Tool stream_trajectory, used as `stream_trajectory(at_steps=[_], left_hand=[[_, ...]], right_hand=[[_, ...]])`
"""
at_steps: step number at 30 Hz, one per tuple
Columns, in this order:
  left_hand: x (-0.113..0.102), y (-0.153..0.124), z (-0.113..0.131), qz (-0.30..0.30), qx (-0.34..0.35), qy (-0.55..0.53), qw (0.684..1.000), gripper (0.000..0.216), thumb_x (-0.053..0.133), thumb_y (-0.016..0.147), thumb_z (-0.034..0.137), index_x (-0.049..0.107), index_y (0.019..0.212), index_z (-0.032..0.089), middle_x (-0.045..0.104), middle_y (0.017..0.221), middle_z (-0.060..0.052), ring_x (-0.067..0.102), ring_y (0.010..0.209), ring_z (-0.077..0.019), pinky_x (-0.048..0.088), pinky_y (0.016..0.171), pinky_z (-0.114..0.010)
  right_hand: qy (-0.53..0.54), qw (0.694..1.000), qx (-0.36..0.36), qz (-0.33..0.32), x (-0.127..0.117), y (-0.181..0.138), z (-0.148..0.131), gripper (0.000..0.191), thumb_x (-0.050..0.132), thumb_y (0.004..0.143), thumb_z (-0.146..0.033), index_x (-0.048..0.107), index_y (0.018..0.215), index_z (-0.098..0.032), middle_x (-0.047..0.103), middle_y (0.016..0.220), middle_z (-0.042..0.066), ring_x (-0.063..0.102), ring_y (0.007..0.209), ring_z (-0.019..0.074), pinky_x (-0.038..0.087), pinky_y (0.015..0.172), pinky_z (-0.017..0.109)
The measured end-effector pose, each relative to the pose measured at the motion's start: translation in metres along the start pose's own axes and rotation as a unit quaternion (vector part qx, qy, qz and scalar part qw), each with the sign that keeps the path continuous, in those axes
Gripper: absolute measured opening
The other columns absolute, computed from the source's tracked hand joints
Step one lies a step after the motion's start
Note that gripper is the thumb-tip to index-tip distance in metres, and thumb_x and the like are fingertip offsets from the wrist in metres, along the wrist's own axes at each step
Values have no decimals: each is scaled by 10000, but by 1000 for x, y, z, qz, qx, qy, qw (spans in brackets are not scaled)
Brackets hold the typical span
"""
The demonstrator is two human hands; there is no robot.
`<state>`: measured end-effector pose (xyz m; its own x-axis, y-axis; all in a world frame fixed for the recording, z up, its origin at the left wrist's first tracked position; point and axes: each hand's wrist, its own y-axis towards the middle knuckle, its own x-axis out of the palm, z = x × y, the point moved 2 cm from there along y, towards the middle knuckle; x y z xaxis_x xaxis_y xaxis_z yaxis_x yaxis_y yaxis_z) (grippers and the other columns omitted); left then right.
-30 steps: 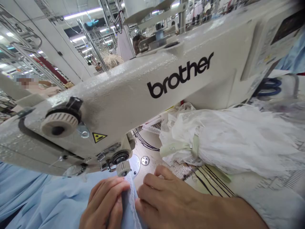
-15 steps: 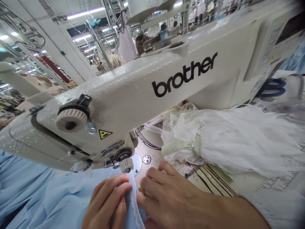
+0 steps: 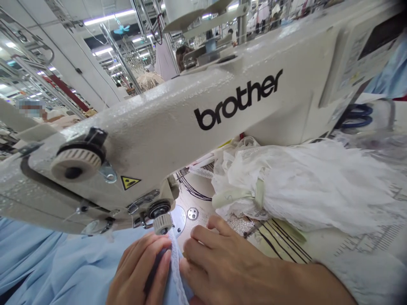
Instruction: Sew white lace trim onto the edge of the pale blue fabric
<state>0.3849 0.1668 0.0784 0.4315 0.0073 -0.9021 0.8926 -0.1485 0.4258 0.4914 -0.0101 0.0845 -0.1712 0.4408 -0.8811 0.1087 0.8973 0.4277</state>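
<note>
A light blue fabric [image 3: 63, 267] lies under the head of a white Brother sewing machine [image 3: 178, 123]. A strip of white lace trim [image 3: 176, 271] runs along the fabric's edge toward the needle area. My left hand [image 3: 140, 271] presses its curled fingers on the blue fabric just left of the lace. On the right of the lace, my right hand [image 3: 222, 267] rests with its fingers bent and pinched against the fabric edge. Both hands sit right in front of the presser foot, which the machine head hides.
A tied bundle of white lace pieces [image 3: 299, 186] lies on the machine table [image 3: 349, 250] to the right. Blue-handled scissors [image 3: 358, 115] hang behind the machine. Overhead rails and other workstations fill the background, with a person at far left.
The camera swung slightly right and back again. Both hands stay at the lace and fabric, with the fingers shifted only a little.
</note>
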Motion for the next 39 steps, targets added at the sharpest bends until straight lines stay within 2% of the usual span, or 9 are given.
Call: stream_trajectory(at_steps=[4,9,13,17,20,26,29,32,39], left_hand=[[3,-5,2,-19,16,36,999,345,489,944,317,552,1262,197,607,1234,-57,587,1156,-126,458,1016,-190],[1,-5,8,1,30,34,999,312,441,967,291,576,1217,164,620,1238,-57,589,1156,-99,385,1056,-154],[0,-4,9,-16,15,18,1000,336,487,948,268,537,1269,182,597,1286,-45,540,1221,-104,384,1076,-170],[-1,1,10,12,17,3,1000,303,479,950,241,563,1233,171,620,1240,-40,541,1205,-90,349,1092,-150],[0,5,9,25,13,-3,1000,295,467,951,230,574,1217,160,618,1225,-46,544,1188,-84,335,1091,-137],[4,5,3,9,-6,-12,1000,316,480,944,217,553,1248,174,583,1270,-43,514,1213,-102,342,1091,-164],[3,6,-1,25,-10,-18,999,281,490,940,213,581,1205,191,607,1226,-31,534,1181,-103,352,1076,-166],[1,8,0,14,-11,-12,1000,273,491,940,219,583,1197,207,613,1226,-22,548,1176,-105,372,1073,-178],[-2,-3,12,-7,15,3,1000,260,471,961,274,550,1192,187,650,1172,-25,609,1111,-59,380,1042,-107]], right_hand=[[-33,999,-18,2,-7,-2,-3,192,581,936,-324,646,876,-154,639,886,52,527,856,216,414,820,393],[-52,999,-13,1,-14,-4,-4,206,626,906,-362,646,899,-157,636,910,45,528,892,224,415,859,404],[-50,999,-13,-12,-10,-4,-3,176,600,918,-335,641,931,-165,640,937,42,533,899,228,408,874,407],[-41,999,-10,-19,-4,-2,-2,192,585,927,-361,634,951,-177,645,937,45,527,875,234,395,838,409],[-19,999,5,-50,-4,4,0,183,593,926,-351,627,948,-173,643,949,59,520,904,238,382,834,407],[27,994,26,-101,-5,12,7,160,573,940,-334,609,947,-177,612,979,60,503,921,233,368,827,400],[36,994,24,-96,-3,11,9,188,550,955,-358,597,997,-181,597,1016,63,495,958,239,358,844,403],[36,995,31,-89,-2,11,9,200,567,951,-366,598,1012,-178,597,1021,61,494,948,234,356,839,390],[17,995,22,-93,-8,10,8,234,534,972,-346,613,1076,-153,607,1024,69,494,924,237,374,822,397]])
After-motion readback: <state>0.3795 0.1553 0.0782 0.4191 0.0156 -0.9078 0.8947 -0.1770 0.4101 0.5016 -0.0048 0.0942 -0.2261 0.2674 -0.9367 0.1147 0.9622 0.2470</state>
